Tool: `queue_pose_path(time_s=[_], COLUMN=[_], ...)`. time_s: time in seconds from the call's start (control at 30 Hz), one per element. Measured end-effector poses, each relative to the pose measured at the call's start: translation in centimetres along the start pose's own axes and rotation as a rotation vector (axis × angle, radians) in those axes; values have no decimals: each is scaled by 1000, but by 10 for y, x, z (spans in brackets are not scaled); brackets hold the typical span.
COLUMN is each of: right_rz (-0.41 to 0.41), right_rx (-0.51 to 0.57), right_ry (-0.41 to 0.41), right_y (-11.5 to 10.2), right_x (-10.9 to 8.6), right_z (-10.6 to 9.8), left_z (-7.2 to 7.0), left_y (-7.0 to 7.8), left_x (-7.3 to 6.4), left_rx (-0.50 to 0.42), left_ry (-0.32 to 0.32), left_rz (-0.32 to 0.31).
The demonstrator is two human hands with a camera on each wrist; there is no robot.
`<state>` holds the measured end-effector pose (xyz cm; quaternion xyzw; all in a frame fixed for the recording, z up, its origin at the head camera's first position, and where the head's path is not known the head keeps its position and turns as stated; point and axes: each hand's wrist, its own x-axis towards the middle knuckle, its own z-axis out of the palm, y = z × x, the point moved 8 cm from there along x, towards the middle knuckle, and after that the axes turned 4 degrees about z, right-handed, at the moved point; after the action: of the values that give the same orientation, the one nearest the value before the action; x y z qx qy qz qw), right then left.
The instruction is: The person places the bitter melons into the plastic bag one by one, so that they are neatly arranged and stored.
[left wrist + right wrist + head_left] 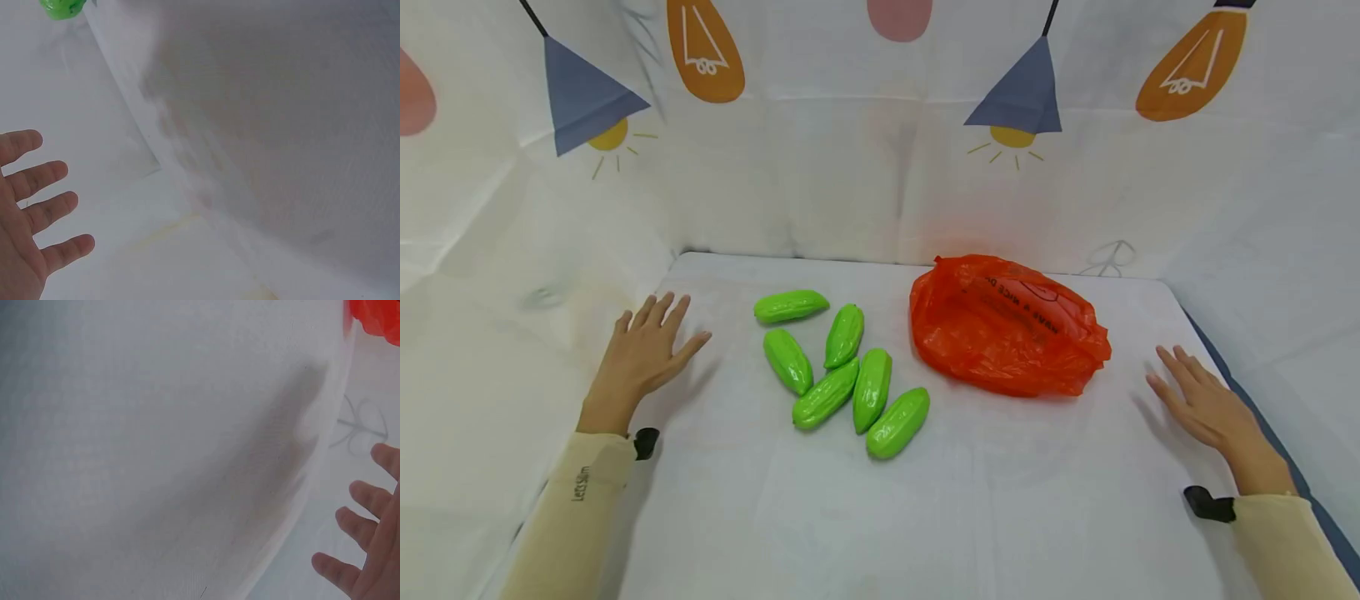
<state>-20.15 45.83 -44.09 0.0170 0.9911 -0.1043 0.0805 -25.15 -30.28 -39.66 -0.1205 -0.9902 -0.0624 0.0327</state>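
Several shiny bright-green ridged vegetables, shaped like short cucumbers, lie on the white table in the head view; one cucumber-shaped piece (792,306) is at the back and another (898,423) at the front right. To their right sits a crumpled red plastic bag (1007,329) with dark printing. My left hand (651,346) hovers at the table's left side, fingers spread, holding nothing. At the right side my right hand (1210,408) is also held with fingers extended and nothing in it. The bag is the thing nearest to it. Both wrist views show bare, spread fingers.
White cloth with printed lamps (1018,87) and bulbs hangs behind the table (962,517) and along both sides. The table's back edge runs just behind the bag. A dark blue strip (1262,425) shows along the right edge. Small black pieces (1210,503) stick out at both cuffs.
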Motion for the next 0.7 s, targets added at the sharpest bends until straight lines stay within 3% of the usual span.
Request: queue_pose_path(time_s=[0.3, 0.7], right_rz=[-4, 3], right_rx=[47, 88], right_ry=[13, 18], right_y=[-12, -32], right_x=[9, 25], right_z=[-1, -6], left_z=[0, 5], left_y=[19, 41], left_x=[9, 8], left_rx=[0, 0], left_ry=[3, 28], left_rz=[35, 85])
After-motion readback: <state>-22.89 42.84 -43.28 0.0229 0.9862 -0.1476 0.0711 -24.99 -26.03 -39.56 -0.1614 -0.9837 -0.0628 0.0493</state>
